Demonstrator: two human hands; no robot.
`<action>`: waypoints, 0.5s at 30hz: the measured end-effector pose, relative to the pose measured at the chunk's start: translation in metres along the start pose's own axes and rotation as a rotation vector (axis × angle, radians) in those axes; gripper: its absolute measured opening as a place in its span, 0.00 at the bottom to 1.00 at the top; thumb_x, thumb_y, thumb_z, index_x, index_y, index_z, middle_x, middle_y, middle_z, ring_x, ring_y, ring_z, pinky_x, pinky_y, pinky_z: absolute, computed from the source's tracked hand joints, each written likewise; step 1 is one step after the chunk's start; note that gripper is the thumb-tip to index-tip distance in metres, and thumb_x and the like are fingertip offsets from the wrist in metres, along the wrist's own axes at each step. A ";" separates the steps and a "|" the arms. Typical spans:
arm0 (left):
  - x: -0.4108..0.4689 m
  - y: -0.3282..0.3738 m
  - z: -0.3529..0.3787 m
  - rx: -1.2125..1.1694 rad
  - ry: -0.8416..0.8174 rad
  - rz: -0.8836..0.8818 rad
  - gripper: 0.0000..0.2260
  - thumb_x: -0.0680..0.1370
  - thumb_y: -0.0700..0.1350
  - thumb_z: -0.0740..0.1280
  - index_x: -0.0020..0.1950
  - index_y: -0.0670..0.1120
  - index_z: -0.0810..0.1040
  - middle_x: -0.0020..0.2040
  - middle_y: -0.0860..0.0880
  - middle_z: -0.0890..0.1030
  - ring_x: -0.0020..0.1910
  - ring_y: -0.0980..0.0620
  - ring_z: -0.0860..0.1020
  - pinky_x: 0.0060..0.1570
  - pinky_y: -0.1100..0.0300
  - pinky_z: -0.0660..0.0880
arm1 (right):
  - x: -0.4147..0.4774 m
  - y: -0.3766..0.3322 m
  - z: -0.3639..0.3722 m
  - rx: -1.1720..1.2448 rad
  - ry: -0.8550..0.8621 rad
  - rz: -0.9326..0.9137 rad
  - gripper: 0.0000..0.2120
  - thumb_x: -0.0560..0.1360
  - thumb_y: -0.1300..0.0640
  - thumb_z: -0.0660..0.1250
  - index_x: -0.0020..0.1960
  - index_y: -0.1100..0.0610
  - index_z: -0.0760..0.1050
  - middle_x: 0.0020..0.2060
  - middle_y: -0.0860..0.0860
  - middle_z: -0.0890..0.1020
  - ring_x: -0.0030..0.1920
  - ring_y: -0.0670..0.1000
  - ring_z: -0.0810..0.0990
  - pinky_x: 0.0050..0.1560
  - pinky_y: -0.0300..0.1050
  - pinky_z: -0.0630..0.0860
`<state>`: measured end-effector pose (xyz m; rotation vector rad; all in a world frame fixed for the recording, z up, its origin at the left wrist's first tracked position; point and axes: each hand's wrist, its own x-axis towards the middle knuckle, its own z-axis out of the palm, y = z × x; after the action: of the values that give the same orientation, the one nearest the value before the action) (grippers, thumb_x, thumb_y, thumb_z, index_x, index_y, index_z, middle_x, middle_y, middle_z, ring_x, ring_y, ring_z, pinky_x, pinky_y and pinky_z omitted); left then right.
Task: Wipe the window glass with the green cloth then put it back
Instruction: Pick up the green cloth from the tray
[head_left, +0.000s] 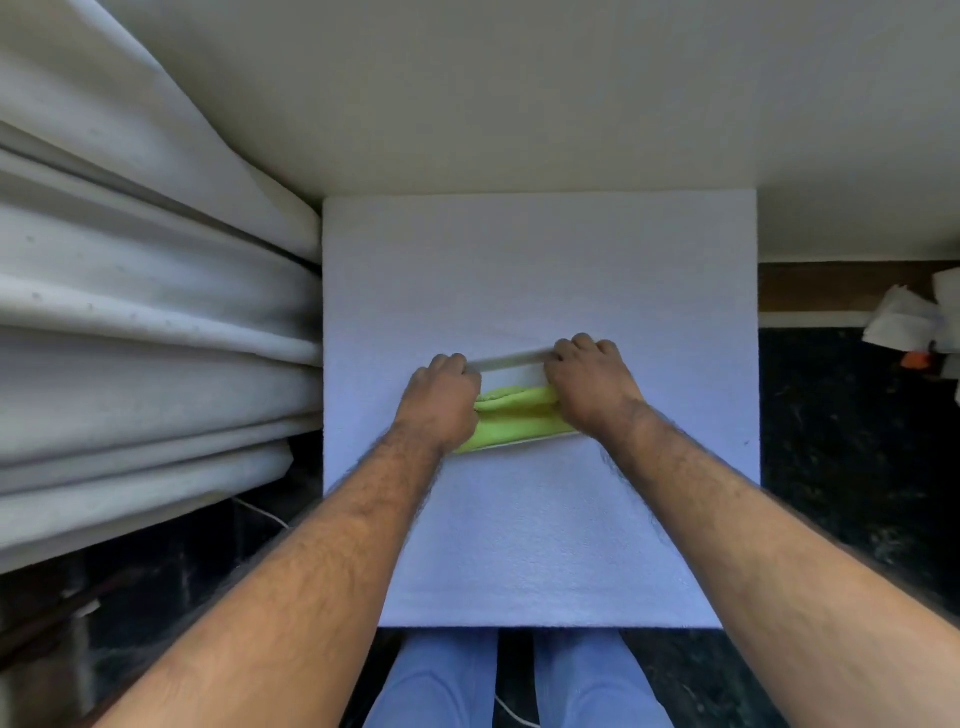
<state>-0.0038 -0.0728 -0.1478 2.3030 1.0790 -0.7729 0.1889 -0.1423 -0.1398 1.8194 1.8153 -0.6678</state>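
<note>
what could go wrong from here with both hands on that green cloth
1. The green cloth sits in a shallow white tray on the white foam board. Both the left hand and right hand grip at its ends, so lifting may drag the tray along.
2. The cloth looks folded; a pull from one end might let it unfold and trail.
3. The board overhangs the person's knees, so pressing down could tip it.

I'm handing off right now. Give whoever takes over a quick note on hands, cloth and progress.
Left hand: closed on the left end of the green cloth.
Right hand: closed on its right end.
The cloth lies folded on a flat white holder on the white table.
No window glass in view, so wiping progress cannot be told.
Left: possibly wiping, then putting the cloth back.
</note>
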 end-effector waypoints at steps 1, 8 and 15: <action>-0.002 0.001 -0.007 -0.061 -0.008 -0.010 0.13 0.77 0.41 0.68 0.61 0.44 0.77 0.61 0.46 0.76 0.63 0.43 0.73 0.60 0.50 0.73 | -0.001 0.001 -0.005 0.038 -0.014 0.009 0.17 0.77 0.64 0.63 0.65 0.56 0.75 0.62 0.54 0.79 0.65 0.58 0.76 0.65 0.54 0.71; -0.035 -0.002 -0.089 -0.430 0.035 -0.102 0.18 0.76 0.37 0.66 0.62 0.53 0.69 0.52 0.49 0.79 0.48 0.43 0.78 0.43 0.51 0.78 | -0.037 0.022 -0.084 0.226 -0.003 0.062 0.18 0.77 0.64 0.65 0.65 0.53 0.76 0.58 0.53 0.81 0.55 0.60 0.82 0.46 0.48 0.71; -0.087 0.004 -0.239 -0.483 0.307 -0.046 0.08 0.74 0.38 0.74 0.53 0.45 0.85 0.48 0.45 0.86 0.50 0.42 0.84 0.49 0.49 0.83 | -0.099 0.057 -0.243 0.230 0.216 0.107 0.09 0.76 0.54 0.73 0.55 0.53 0.84 0.53 0.56 0.86 0.58 0.61 0.84 0.51 0.51 0.81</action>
<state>0.0222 0.0282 0.0838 2.0161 1.2880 -0.1413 0.2472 -0.0618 0.1100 2.1983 1.8205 -0.6863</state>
